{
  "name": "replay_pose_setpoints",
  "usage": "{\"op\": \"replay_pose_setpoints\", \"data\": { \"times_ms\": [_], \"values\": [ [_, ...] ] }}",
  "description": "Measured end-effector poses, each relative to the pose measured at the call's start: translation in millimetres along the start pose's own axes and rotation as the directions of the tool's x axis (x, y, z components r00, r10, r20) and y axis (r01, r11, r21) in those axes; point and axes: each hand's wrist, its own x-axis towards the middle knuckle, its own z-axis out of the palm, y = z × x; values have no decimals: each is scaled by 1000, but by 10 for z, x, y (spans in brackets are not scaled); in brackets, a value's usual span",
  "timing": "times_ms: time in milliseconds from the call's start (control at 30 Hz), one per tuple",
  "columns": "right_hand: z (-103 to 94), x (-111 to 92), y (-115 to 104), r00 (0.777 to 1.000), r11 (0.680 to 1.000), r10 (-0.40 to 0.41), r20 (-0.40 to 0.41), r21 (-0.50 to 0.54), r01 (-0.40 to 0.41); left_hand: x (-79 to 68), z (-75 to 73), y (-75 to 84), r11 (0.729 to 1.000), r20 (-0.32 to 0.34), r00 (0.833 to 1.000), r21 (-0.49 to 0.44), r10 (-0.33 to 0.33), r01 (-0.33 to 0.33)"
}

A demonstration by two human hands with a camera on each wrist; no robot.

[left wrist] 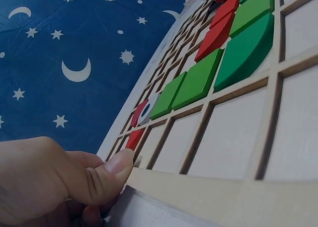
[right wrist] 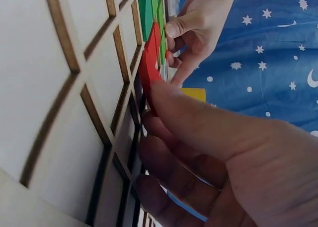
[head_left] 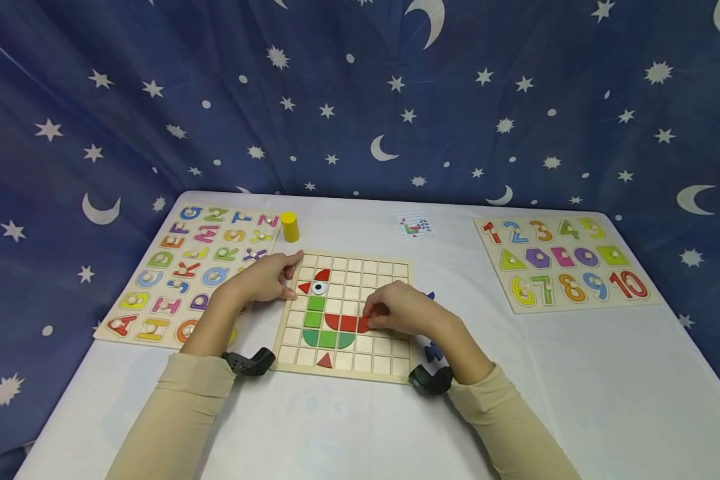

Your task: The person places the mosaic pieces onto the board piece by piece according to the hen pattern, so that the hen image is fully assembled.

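Observation:
A wooden grid board [head_left: 381, 367] lies on the table, with flat coloured blocks in some of its squares. My left hand [head_left: 268, 277] grips its left edge, thumb [left wrist: 119, 162] on the rim beside a red triangle block [head_left: 304, 287]. Over the middle right of the board, my right hand [head_left: 405, 308] pinches a red block [right wrist: 149, 73] between thumb and fingers. That block sits at the right end of a red row, touching a red square block [head_left: 348, 324]. Green blocks [head_left: 315, 304] and a white eye block [head_left: 319, 288] stand to the left.
An alphabet board [head_left: 168, 287] lies left, partly under my left forearm. A yellow cylinder [head_left: 290, 227] stands behind the grid board, and a small picture card [head_left: 415, 225] lies at the back. Blue blocks [head_left: 433, 352] lie near my right wrist. A number board [head_left: 567, 263] is at right.

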Motion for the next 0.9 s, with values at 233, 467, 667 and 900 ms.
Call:
{"op": "replay_pose_setpoints", "data": {
  "times_ms": [233,467,667,900],
  "values": [
    [23,9,-6,1000,998,-27,-12,-57,27,-7,12,-4,1000,4,1000,-1,-14,14],
    [15,18,-20,999,995,-29,-28,-96,26,-13,-9,16,1000,-8,1000,7,5,-5],
    [12,17,-28,999,994,-31,-26,-107,28,-7,-10,17,1000,-5,1000,5,-3,3],
    [30,18,-29,999,995,-42,-24,-96,40,-12,-9,24,1000,-2,1000,3,-11,11]
  ]
}}
